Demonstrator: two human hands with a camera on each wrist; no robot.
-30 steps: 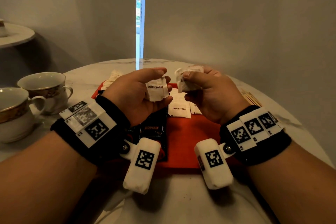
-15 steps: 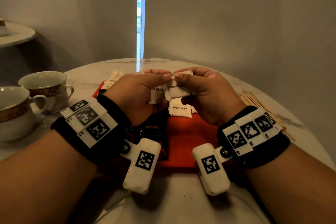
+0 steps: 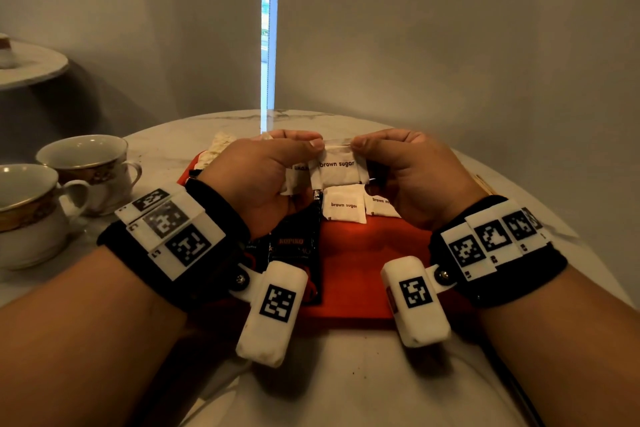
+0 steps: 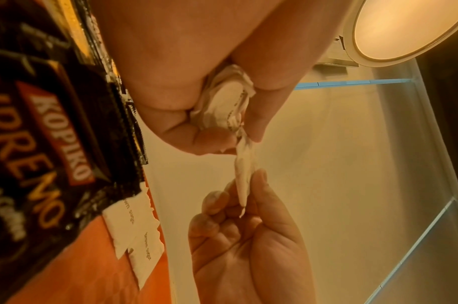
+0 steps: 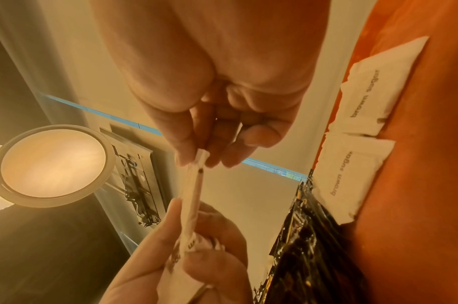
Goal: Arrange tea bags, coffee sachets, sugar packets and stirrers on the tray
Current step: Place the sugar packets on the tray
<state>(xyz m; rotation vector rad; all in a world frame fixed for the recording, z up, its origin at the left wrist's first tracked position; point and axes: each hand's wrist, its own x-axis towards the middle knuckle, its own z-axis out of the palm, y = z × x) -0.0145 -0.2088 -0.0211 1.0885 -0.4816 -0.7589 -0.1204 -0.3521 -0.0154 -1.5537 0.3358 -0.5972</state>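
Observation:
Over the red tray (image 3: 363,270), my left hand (image 3: 311,149) and right hand (image 3: 360,149) each pinch a top corner of one white brown sugar packet (image 3: 337,170). It hangs flat with its label facing me. My left palm also grips more sugar packets (image 3: 294,178), which look crumpled in the left wrist view (image 4: 222,102). The right wrist view shows the shared packet (image 5: 194,191) edge-on between both hands. Two sugar packets (image 3: 343,206) (image 3: 381,204) lie side by side on the tray. Black Kopiko coffee sachets (image 3: 294,243) lie on the tray's left part.
Two gold-trimmed teacups (image 3: 90,166) (image 3: 24,211) stand on the marble table at the left. Pale tea bags (image 3: 221,149) lie at the tray's far left corner. Wooden stirrers (image 3: 485,184) lie on the table to the right of the tray, mostly hidden by my right hand.
A second ago my hands were apart, each with its own packet. They have come together, and both now pinch one packet by its top edge.

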